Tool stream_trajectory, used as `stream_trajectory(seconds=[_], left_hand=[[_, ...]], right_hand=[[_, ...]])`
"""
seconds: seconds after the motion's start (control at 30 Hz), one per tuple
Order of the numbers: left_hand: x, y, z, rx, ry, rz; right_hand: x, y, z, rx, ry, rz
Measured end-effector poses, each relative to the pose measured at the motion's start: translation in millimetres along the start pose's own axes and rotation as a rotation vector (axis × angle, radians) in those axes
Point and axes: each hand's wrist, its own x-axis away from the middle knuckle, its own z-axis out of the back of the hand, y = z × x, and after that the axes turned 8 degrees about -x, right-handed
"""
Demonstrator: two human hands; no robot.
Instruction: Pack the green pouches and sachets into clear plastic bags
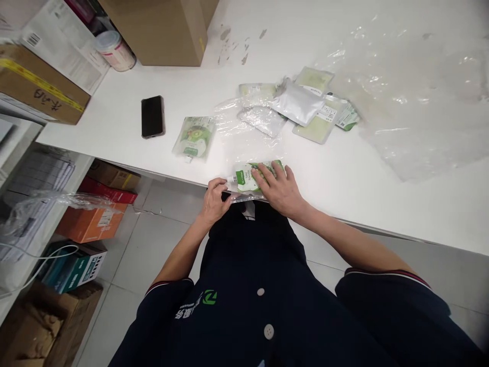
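Note:
A green-and-white spouted pouch (244,178) lies at the table's front edge, with its spout toward the left. Around it, a clear plastic bag (248,145) spreads back across the tabletop. My left hand (216,202) is closed by the spout end, its curled fingers and thumb pinching the bag's edge; the exact grip is partly hidden. Fingers spread, my right hand (281,190) rests flat over the right part of the pouch and covers some of its print. Another spouted pouch with a kiwi picture (195,136) lies to the left of the bag.
Behind the bag lies a loose pile of silver and pale-green pouches (300,103). A large clear plastic sheet (420,102) covers the right side. At left are a phone (153,117), a cardboard box (168,30), a lidded tub (115,51) and a shelf (72,183).

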Motion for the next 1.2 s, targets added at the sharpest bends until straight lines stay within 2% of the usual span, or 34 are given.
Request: stream_trajectory(seconds=[0.13,0.27,0.37,0.43,0.5,0.63,0.73,0.8,0.9,1.03,1.1,1.2], left_hand=[[1,-4,2.2,-0.029,-0.034,-0.037],[-5,-2,6.0,-0.054,-0.140,-0.065],[-12,0,6.8,-0.035,-0.205,-0.179],[-17,2,8.4,-0.006,-0.188,-0.283],[-24,5,12.8,0.041,-0.164,-0.317],[-39,12,25.9,0.199,-0.166,-0.171],[-57,16,29.2,0.285,-0.130,0.032],[-72,15,25.9,0.283,-0.099,0.193],[-96,9,15.9,0.231,-0.064,0.372],[-118,-5,1.3,0.117,-0.062,0.456],[-124,-11,-5.1,0.054,-0.075,0.481],[-129,-17,-12.9,-0.024,-0.103,0.515]], right_hand=[[5,7,-2,-0.014,-0.037,0.093],[8,14,0,-0.052,-0.071,0.171],[9,19,-1,-0.041,-0.065,0.190],[10,23,0,-0.056,-0.062,0.200],[11,29,8,-0.120,-0.074,0.226],[10,44,35,-0.363,-0.070,0.208],[-5,54,52,-0.558,-0.035,0.072],[-23,60,56,-0.671,0.013,-0.042],[-54,69,52,-0.785,0.105,-0.211],[-87,78,41,-0.865,0.097,-0.349],[-98,79,37,-0.842,0.090,-0.389],[-107,73,33,-0.654,0.074,-0.450]])
